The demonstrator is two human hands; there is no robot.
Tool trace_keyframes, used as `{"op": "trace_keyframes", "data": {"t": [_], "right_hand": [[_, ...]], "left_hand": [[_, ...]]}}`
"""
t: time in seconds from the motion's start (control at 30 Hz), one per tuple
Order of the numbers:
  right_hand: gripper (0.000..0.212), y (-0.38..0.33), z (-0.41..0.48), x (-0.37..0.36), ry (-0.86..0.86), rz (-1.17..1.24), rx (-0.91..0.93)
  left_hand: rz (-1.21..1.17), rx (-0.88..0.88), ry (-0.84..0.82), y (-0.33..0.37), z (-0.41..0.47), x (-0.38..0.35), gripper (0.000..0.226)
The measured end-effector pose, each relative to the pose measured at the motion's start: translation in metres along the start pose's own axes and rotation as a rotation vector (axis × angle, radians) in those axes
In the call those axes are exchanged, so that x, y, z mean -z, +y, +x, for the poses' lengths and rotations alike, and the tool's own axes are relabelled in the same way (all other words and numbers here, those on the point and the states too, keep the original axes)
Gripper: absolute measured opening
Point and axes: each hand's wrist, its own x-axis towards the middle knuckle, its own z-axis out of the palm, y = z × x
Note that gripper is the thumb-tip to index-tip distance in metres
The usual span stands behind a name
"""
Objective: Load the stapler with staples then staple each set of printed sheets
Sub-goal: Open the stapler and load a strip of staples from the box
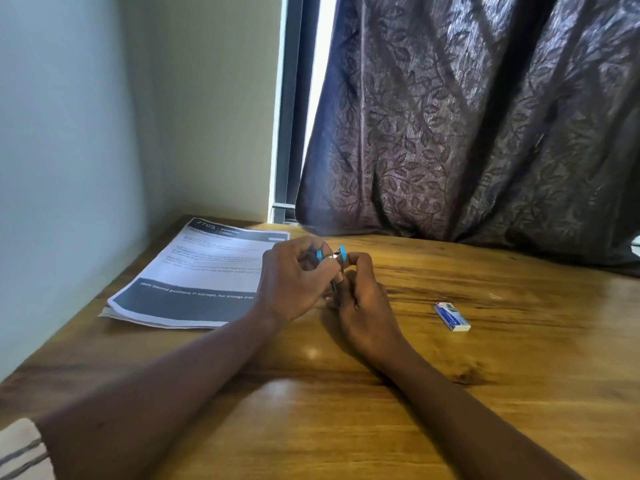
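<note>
Landmark: stapler [337, 258], small, blue w/ metal parts, held up off the wooden surface [485, 393] approx. mid-frame.

1. Stapler – blue top and a shiny metal piece show between the two hands; rest hidden by fingers. Seems hinged open, blue end tipped up, but can't say for sure.
2. Left hand [294, 278] – directly left of stapler, fingers curled round its left part, gripping it. Forearm runs down toward bottom-left corner; striped sleeve edge [20, 452] at far bottom-left.
3. Right hand [360, 299] – just right of and below stapler, fingers bent in, pinching stapler's lower/right part. Whether it also holds a strip of staples: cannot tell, too small and covered.
4. Printed sheets [194, 275] – stack lying flat on surface, left of stapler, partly behind left hand. Top sheet white w/ dark header band reading "2705" and a dark band near its lower edge w/ white text. Sheet edges fanned a bit at stack's near-left corner.
5. Staple box [452, 317] – small blue-and-white carton, flat on surface, well right of stapler and nearer the viewer, apart from both hands.
6. Curtain [485, 116] – dark, leaf pattern, behind stapler to the right; hem touches surface's back edge.
7. Wall [86, 116] – pale, behind and left of stapler; strip of bright window [320, 81] betw. wall and curtain.
</note>
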Motion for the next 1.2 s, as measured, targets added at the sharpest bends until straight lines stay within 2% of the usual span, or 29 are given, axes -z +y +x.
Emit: {"op": "trace_keyframes", "data": {"t": [0.1,0.4,0.53,0.7,0.8,0.9,1.07,1.2], "right_hand": [[0.016,0.005,0.001,0.0,0.0,0.065,-0.045],[0.015,0.005,-0.007,0.002,0.056,0.227,-0.139],[0.015,-0.001,-0.009,0.002,0.061,0.273,-0.17],[0.018,-0.004,-0.011,-0.001,0.064,0.207,-0.15],[0.012,-0.003,-0.009,0.0,0.157,0.205,-0.158],[0.011,0.0,-0.004,0.011,0.324,0.321,-0.22],[0.017,-0.003,0.004,0.018,0.4,0.508,-0.256],[0.022,-0.005,0.014,0.032,0.607,0.995,-0.37]], "left_hand": [[0.0,-0.006,-0.068,0.0,0.005,-0.001,0.022],[-0.048,-0.026,-0.146,0.005,0.007,-0.005,0.021],[-0.023,-0.05,-0.124,0.01,0.005,-0.005,0.022],[0.037,-0.045,-0.108,0.016,-0.002,-0.006,0.025],[0.089,-0.084,-0.071,0.011,-0.003,-0.007,0.02],[0.033,-0.039,-0.072,0.001,-0.001,-0.005,0.019],[-0.053,0.007,-0.107,-0.005,0.004,-0.008,0.013],[-0.376,0.197,-0.074,-0.004,0.01,0.001,0.022]]}}
